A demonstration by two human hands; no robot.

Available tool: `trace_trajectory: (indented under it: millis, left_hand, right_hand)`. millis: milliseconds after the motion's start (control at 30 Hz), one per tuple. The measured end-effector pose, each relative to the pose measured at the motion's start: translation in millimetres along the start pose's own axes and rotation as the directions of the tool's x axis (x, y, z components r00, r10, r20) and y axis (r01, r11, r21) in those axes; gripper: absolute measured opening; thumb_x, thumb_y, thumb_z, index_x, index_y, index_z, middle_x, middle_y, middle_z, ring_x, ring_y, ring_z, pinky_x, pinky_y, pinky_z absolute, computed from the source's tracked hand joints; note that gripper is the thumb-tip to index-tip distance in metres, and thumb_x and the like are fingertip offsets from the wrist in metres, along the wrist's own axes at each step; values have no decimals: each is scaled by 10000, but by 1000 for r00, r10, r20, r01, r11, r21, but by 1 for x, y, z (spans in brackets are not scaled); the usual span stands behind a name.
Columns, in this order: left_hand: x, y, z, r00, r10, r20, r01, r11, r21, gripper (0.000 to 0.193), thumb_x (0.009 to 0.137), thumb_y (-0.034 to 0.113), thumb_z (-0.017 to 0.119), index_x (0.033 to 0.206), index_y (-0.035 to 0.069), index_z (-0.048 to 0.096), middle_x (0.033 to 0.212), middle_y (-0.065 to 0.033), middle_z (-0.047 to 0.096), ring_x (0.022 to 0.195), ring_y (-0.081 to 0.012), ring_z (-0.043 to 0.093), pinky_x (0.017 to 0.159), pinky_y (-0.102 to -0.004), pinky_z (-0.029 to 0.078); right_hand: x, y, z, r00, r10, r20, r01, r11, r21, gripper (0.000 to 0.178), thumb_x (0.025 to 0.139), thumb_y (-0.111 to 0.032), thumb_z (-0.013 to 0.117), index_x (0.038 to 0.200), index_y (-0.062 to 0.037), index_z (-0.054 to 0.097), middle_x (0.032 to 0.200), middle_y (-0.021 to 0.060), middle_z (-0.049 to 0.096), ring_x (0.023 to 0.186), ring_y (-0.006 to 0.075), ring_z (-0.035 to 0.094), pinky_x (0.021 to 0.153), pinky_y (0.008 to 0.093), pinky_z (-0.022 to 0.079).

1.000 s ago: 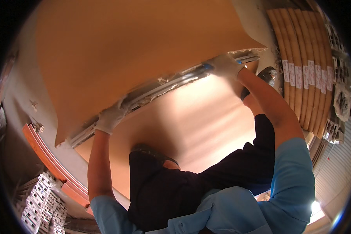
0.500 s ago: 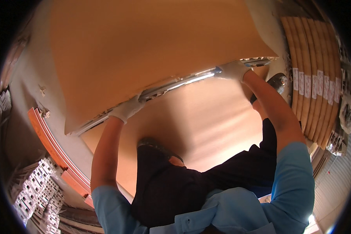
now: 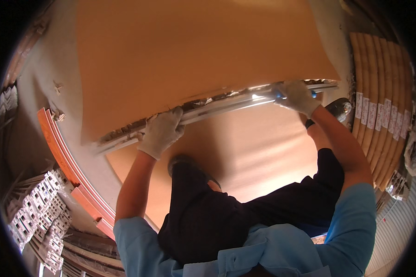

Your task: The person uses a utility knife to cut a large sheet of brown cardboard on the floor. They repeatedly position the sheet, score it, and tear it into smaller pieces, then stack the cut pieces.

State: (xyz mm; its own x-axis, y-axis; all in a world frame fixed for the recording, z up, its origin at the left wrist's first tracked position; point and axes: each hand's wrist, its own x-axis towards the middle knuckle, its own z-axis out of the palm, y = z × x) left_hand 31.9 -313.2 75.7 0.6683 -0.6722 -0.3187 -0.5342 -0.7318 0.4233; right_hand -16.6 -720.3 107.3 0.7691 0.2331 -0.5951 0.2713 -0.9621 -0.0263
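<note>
While hands (image 3: 161, 131) (image 3: 298, 98) hold metal bar (image 3: 217, 109), brown packages (image 3: 387, 83) hide contents.

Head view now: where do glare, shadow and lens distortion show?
In the head view, glare brightens part of the lower brown sheet and glints off the silver bar near the right hand; shadow darkens it beside the left shoe; the head lens bends the brown-wrapped bundles at right.

Brown sheet (image 3: 198, 51), silvery strip (image 3: 217, 110), off-white gloves (image 3: 159, 133), blue shirt (image 3: 282, 244), black trousers (image 3: 212, 214)
</note>
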Motion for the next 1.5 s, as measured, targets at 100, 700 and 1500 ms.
trace_trajectory:
  millis: [100,700,1500]
  left_hand:
    - [-6,4,23,1000,-13,-21,14,997,82,289,803,254,652,1019,71,596,926,-142,628,867,-341,624,737,-468,497]
    - [38,29,21,928,-368,56,-259,-747,-613,336,937,213,598,1171,-20,530,1241,-146,531,1216,-290,499,1049,-408,438]
    - [109,88,9,915,-155,373,169,-692,-702,405,955,379,549,1140,20,529,1030,-119,592,968,-250,588,963,-436,443]
  right_hand:
    - [8,-16,23,994,42,104,-41,999,-10,443,785,-390,714,1087,-91,588,943,108,620,889,270,652,773,411,537]
    - [13,-29,-36,921,73,-383,83,923,375,238,856,-304,671,943,-85,640,859,96,663,782,272,649,689,380,508]
    - [-96,-7,-11,688,596,413,-79,-505,859,557,900,-601,498,952,-47,535,803,117,593,565,136,541,480,267,475]
